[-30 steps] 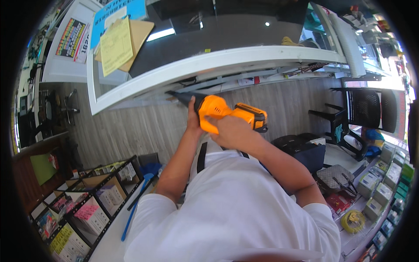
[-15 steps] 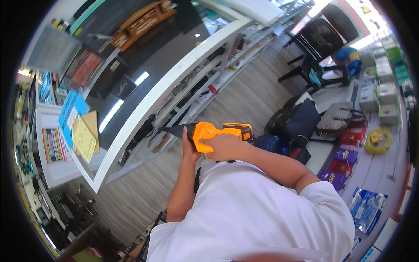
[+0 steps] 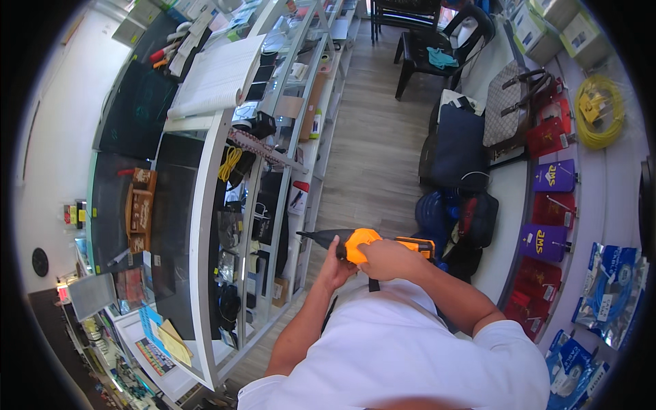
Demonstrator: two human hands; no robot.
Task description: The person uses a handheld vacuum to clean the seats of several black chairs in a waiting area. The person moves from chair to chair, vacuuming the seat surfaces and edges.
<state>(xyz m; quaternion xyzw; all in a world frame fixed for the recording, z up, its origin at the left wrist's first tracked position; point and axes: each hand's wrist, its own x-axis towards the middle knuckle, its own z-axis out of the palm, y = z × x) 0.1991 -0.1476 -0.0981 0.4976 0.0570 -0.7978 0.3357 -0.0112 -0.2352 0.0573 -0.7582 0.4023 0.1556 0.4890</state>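
Observation:
An orange cordless blower (image 3: 361,238) is in front of my white shirt, its tapered black nozzle (image 3: 320,237) pointing left toward the glass display counter (image 3: 205,205). My right hand (image 3: 389,260) is wrapped round its handle from the right, with the battery end showing beyond the knuckles. Beneath the base of the nozzle, my left hand (image 3: 335,266) supports the front of the tool, thumb up against it. Part of the left fingers is hidden behind the blower.
Shelves under the counter hold boxes and cables. A patterned handbag (image 3: 506,106), a dark blue bag (image 3: 459,143) and a blue helmet-like round object (image 3: 432,212) line the right side. Beyond stands a black chair (image 3: 444,51). Packaged cables (image 3: 608,290) hang on the right wall.
My view has swung round, so the counter now runs up the left and the aisle lies ahead. Both hands keep hold of the blower.

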